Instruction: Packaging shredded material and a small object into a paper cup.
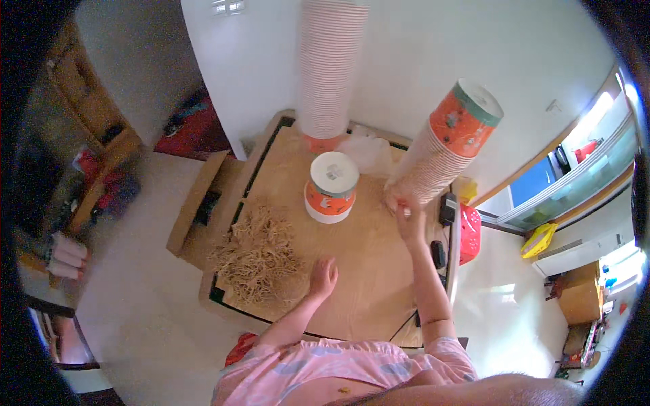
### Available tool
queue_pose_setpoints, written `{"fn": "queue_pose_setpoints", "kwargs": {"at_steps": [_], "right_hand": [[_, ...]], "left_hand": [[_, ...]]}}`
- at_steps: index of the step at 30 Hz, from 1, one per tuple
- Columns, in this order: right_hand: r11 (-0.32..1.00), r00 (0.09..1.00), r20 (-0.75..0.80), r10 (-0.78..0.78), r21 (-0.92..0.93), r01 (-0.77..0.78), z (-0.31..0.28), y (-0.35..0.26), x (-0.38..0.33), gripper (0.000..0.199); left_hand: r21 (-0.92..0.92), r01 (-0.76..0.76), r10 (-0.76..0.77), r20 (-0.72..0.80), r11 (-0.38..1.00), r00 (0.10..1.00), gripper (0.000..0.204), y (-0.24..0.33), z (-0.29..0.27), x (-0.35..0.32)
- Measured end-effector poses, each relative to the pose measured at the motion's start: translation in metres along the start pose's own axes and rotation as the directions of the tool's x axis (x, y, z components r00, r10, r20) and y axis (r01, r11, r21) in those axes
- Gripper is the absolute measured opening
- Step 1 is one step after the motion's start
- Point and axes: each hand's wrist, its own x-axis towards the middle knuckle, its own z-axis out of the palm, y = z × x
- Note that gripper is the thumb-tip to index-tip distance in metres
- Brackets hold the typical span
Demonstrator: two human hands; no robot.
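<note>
My right hand (406, 215) is at the lower end of a leaning stack of nested paper tubs (432, 162), fingers curled against the lowest rims. The top tub is orange and green, upside down with its white base up. A single orange paper tub (330, 193) stands upside down on the table's middle, between my hands and the wall. Nearer to me, my left hand (325, 276) hovers over the wood with its fingers folded in, holding nothing visible. Left of it lies a heap of shredded brown crinkle paper (261, 260).
A tall stack of pale tubs (332, 74) rises at the table's far edge, beside a clear plastic bag (369, 152). An open cardboard box (203, 203) borders the table (365, 298) on the left. Black adapters (447, 208) line the right edge; a red basket (469, 233) stands beyond.
</note>
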Motion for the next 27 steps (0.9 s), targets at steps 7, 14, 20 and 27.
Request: {"fn": "queue_pose_setpoints", "kwargs": {"at_steps": [7,14,20,27], "right_hand": [[0.924,0.929,0.148,0.340,0.134,-0.359,0.114,0.145,-0.032,0.013],[0.737,0.793,0.197,0.577,0.293,-0.609,0.171,0.167,-0.018,0.014],[0.735,0.793,0.153,0.590,0.303,-0.606,0.161,0.175,-0.019,0.014],[0.686,0.760,0.129,0.637,0.354,-0.635,0.157,0.184,-0.015,0.012]], "left_hand": [[-0.244,0.469,-0.482,0.011,0.849,0.876,0.023,-0.058,-0.042,0.151],[-0.503,0.308,-0.454,-0.196,0.807,0.869,0.018,-0.129,-0.026,0.220],[-0.484,0.477,-0.527,0.038,0.734,0.849,0.010,-0.111,-0.025,0.233],[-0.459,0.485,-0.506,0.086,0.744,0.858,0.009,-0.141,-0.001,0.240]]}}
